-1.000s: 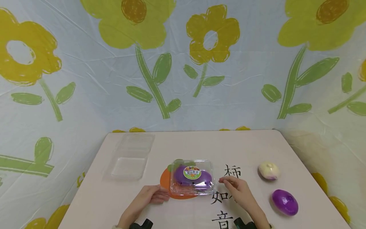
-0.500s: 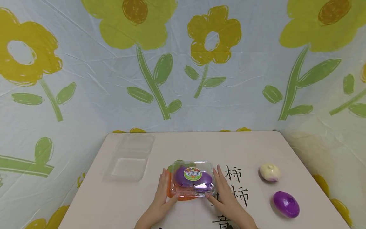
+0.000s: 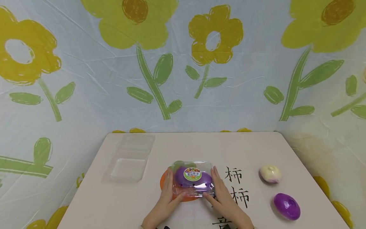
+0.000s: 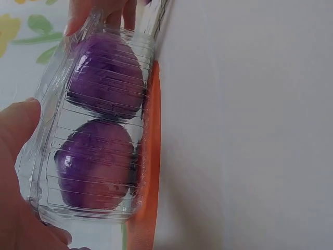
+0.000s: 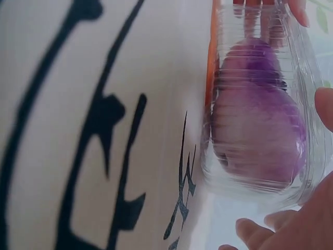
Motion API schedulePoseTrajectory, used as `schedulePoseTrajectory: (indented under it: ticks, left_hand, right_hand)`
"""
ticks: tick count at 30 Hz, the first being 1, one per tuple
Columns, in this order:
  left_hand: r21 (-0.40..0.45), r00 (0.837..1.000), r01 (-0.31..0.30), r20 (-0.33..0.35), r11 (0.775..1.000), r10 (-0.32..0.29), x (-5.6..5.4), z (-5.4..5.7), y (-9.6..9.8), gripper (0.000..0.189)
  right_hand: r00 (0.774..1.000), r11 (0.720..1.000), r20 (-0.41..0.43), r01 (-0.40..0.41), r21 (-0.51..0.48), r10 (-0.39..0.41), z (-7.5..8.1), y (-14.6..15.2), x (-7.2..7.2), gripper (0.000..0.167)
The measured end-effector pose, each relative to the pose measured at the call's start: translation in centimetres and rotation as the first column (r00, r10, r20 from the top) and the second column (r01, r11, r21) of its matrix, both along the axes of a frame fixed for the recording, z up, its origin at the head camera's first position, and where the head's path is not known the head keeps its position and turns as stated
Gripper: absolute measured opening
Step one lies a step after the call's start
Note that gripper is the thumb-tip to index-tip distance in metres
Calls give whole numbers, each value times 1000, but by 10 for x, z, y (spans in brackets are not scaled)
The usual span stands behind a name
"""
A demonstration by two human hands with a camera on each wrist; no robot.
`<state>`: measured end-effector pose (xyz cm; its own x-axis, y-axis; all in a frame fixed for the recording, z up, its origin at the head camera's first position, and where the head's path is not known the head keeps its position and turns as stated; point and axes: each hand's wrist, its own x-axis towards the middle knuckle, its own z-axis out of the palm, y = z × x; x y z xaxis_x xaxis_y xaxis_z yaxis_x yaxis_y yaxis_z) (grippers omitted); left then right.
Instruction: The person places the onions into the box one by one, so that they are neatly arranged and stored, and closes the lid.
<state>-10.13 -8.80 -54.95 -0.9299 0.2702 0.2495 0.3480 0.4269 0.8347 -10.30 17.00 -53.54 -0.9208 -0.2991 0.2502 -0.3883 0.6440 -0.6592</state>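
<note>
A clear plastic clamshell box (image 3: 206, 167) with a round fruit label sits lid down over the orange print on the table. Inside are two shiny purple, rounded, onion-like pieces (image 4: 96, 161), also visible through the ribbed wall in the right wrist view. My left hand (image 3: 165, 199) holds the box's left side, fingers along the wall and thumb at the front edge. My right hand (image 3: 227, 202) holds the right side the same way. Part of the fingers is out of sight in the wrist views.
An open clear clamshell box (image 3: 128, 168) lies at the table's left. On the right are a cream and purple turnip-like piece (image 3: 270, 173) and a loose purple one (image 3: 287, 206). Black printed characters (image 3: 240, 197) run beside my right hand. Flowered cloth (image 3: 228, 111) surrounds the table.
Both hands first came in along the box's sides from lower, apart positions. Since half a second ago they have closed inward onto its walls. The box has barely moved.
</note>
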Motion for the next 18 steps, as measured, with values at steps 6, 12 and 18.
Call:
schedulePoseTrajectory:
  ticks: [6,12,18]
  left_hand:
    - [9,1000,4,9,1000,-4,-11,-2,1,97]
    - [27,998,19,65,999,-21,-26,0,1,99]
    - [43,994,30,102,999,-34,-43,-2,0,99]
  right_hand:
    - [1000,997,7,-23,-76,24,0,-3,-9,88]
    - [997,986,51,-55,-156,63,2,-3,-22,88]
    - [993,977,56,-87,-194,100,-1,-2,-41,88]
